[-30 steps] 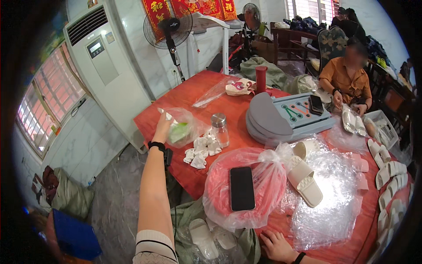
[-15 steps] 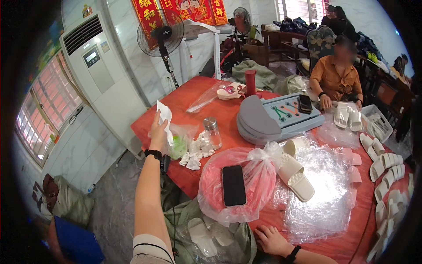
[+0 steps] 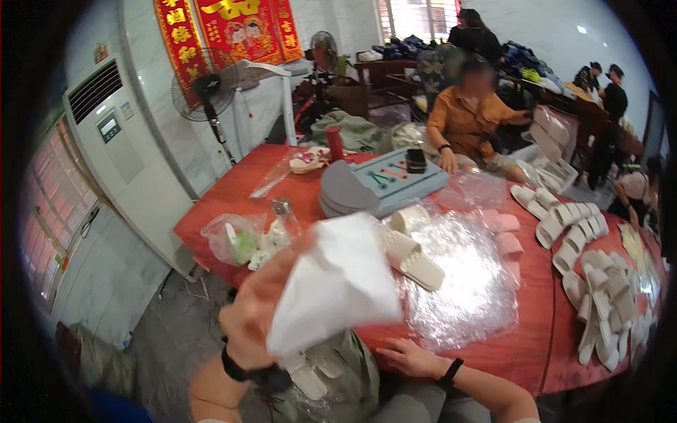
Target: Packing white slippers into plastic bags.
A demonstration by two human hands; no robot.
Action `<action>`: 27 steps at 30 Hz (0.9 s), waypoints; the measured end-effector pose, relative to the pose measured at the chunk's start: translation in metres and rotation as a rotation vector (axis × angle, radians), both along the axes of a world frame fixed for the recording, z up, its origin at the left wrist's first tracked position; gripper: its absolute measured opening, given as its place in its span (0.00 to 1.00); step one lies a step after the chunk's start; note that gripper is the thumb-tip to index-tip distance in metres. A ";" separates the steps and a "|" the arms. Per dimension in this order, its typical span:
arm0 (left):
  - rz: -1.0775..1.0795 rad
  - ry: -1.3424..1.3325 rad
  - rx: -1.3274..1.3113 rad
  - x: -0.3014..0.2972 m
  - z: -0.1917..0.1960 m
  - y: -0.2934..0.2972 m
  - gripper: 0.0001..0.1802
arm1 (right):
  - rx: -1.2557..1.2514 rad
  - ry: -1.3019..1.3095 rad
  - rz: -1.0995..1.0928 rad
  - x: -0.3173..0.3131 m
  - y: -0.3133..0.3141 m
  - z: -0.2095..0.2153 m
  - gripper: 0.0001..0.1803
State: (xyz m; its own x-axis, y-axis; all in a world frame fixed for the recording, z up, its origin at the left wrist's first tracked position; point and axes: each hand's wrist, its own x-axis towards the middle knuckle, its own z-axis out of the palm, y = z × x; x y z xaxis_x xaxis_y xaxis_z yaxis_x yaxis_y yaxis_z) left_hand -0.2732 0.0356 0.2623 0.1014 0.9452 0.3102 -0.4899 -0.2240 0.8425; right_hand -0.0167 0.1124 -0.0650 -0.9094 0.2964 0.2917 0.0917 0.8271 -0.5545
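Raised close before me, my left hand [image 3: 257,317] grips a white tissue [image 3: 338,282], its lower part hanging loose and blurred. The tissue hides most of the pink plastic bag and the phone behind it. My right hand [image 3: 410,357] lies on the near edge of the red table [image 3: 486,359], fingers stretched out and holding nothing. Beyond it are clear plastic bags [image 3: 458,310] with a cream slipper [image 3: 421,268] on top. Crumpled tissues [image 3: 271,243] lie behind my left hand, beside a glass jar [image 3: 283,211] and a bag with something green [image 3: 240,243].
Cream slippers [image 3: 599,289] crowd the table's right side, near pink slippers [image 3: 509,243]. A grey device [image 3: 381,180] with a phone [image 3: 416,161] sits at the back. Across the table, a person in orange [image 3: 472,113] handles slippers. Below me is a green sack [image 3: 345,374] with slippers.
My left hand has brought the tissue from the table's far left toward me. The view has turned right. The person opposite has lifted the bagged slippers to the side.
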 end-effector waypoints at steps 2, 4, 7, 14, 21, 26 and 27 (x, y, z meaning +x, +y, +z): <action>-0.193 0.027 -0.108 0.036 0.016 -0.038 0.48 | -0.079 0.003 0.002 0.026 -0.015 0.017 0.29; -0.195 -0.031 -0.169 0.088 0.034 -0.078 0.43 | 0.040 0.104 0.046 0.061 -0.031 0.026 0.27; -0.131 -0.146 -0.374 0.170 0.050 -0.116 0.30 | 0.111 -0.014 -0.071 0.119 -0.068 0.040 0.26; -0.597 -0.256 0.077 0.248 0.014 -0.113 0.26 | -0.209 -0.005 -0.454 0.204 -0.146 0.056 0.23; -1.056 -0.261 -0.027 0.302 -0.009 -0.124 0.32 | -0.162 0.059 -0.601 0.231 -0.183 0.015 0.22; -1.001 0.163 -0.389 0.323 0.024 -0.127 0.25 | -0.145 0.031 -0.580 0.235 -0.191 0.000 0.21; -1.103 0.265 -0.417 0.328 0.008 -0.122 0.19 | -0.149 0.037 -0.589 0.237 -0.192 -0.002 0.21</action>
